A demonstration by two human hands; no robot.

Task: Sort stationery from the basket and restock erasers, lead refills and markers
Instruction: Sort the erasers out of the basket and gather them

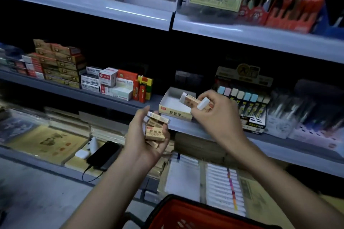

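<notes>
The left hand is turned palm up in front of the middle shelf; its fingers and thumb are curled round a stack of erasers in tan paper sleeves. It seems to serve as a ready supply close to the work, so that the other hand need not go down to the basket for each piece.

The right hand is raised over the open display box, which stands at the shelf's front edge; its fingers grasp a pair of erasers, the white ends poking out of the sleeves. The pair is tilted, with its far end just above the box's right side; whether it touches the rim I cannot tell. The box looks nearly bare inside, which is likely why the erasers go here first. Its printed front matches the sleeves, so the match of goods to slot seems sound.

Just beside the box, to the right, stands a lead refill display with pastel caps in a row; that step is not yet begun, as far as I can judge. The red basket sits below at the near edge of the view, its contents hidden.

On the lower shelf, left of the hands, lies a black phone with a cable, apart from the work.

The next move probably calls for laying the pair flat and square against the box wall, so later rows pack tidily.
</notes>
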